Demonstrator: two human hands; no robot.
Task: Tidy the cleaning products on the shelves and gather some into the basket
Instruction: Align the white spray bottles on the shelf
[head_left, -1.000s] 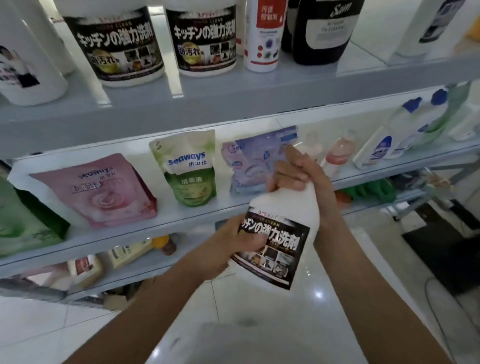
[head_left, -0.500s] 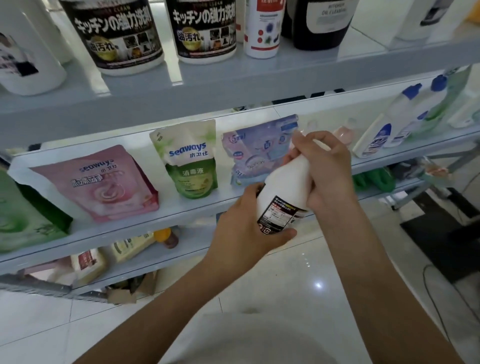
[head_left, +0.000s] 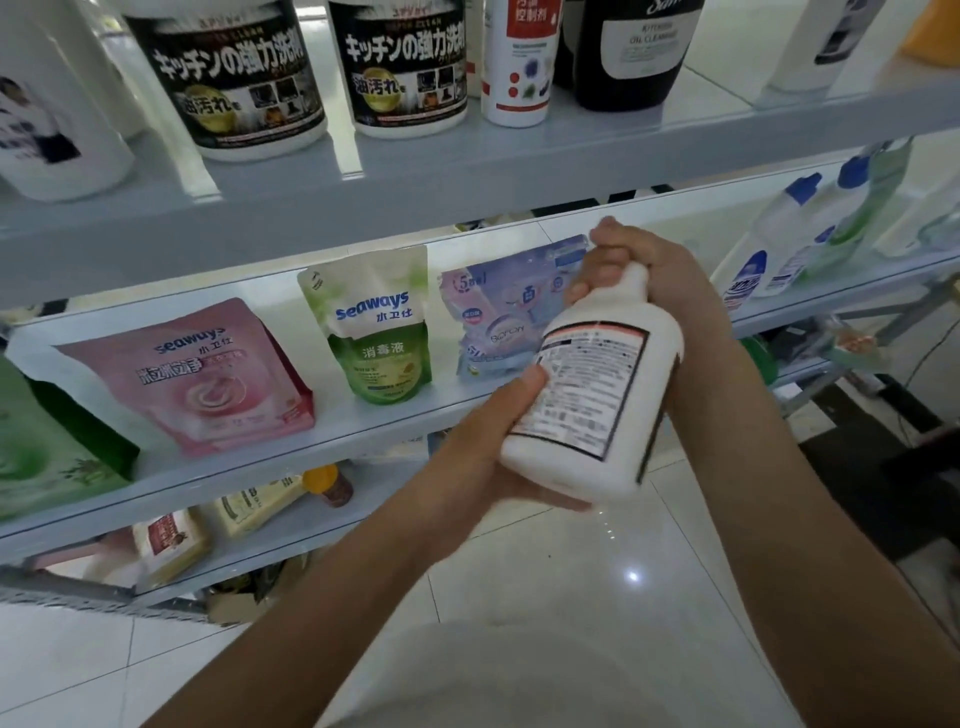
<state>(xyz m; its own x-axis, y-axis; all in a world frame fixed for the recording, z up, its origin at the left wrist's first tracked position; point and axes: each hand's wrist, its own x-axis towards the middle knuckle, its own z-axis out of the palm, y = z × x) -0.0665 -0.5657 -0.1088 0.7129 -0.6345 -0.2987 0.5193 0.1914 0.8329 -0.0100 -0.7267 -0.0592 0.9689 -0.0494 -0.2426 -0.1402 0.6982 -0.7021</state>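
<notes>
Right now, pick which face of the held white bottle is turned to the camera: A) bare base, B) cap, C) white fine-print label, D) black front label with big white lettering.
C: the white bottle, gripped by the left hand low and the right hand at its neck, shows a white panel of small print.

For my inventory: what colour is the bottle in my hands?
White plastic bottle, best in head view.
</notes>
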